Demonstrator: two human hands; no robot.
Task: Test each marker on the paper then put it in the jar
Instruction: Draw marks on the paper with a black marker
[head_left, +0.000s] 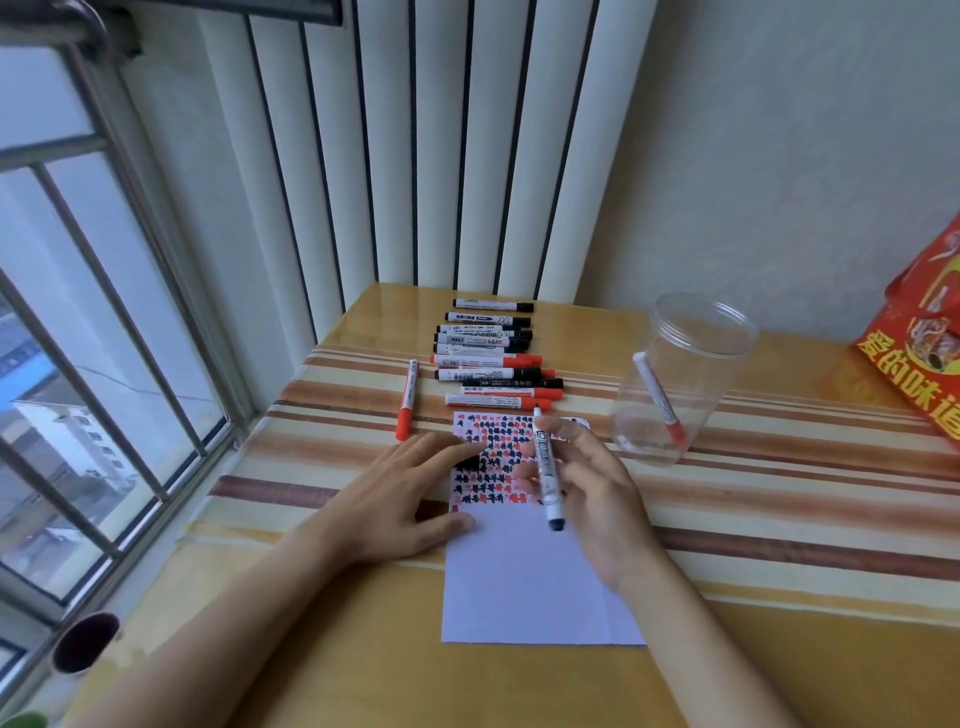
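The right hand (597, 499) held a black-capped marker (546, 470), fingers curled round its white barrel, the dark end pointing back toward the person and the far end tipped up over the paper (524, 566). Whether that near end was a cap or a bare tip, the blur made it hard to say. The left hand (410, 493) lay flat on the paper's left edge, fingers straight and spread, pinning the sheet to the striped surface (779, 519). The upper part of the paper was crowded with rows of small red and black marks, the lower part plain white. Beyond the sheet, a row of markers (491, 358) lay side by side, some black-capped, some red-capped, and one red marker (407, 400) lay apart at the left, running lengthwise toward the paper. To the right stood the clear jar (680, 379), upright and open-topped, and inside it one red-capped marker (658, 397) leaned cap down against the wall. A red printed bag (919, 332) sat at the far right edge, and a dark cup (85, 642) sat near the window sill on the left.
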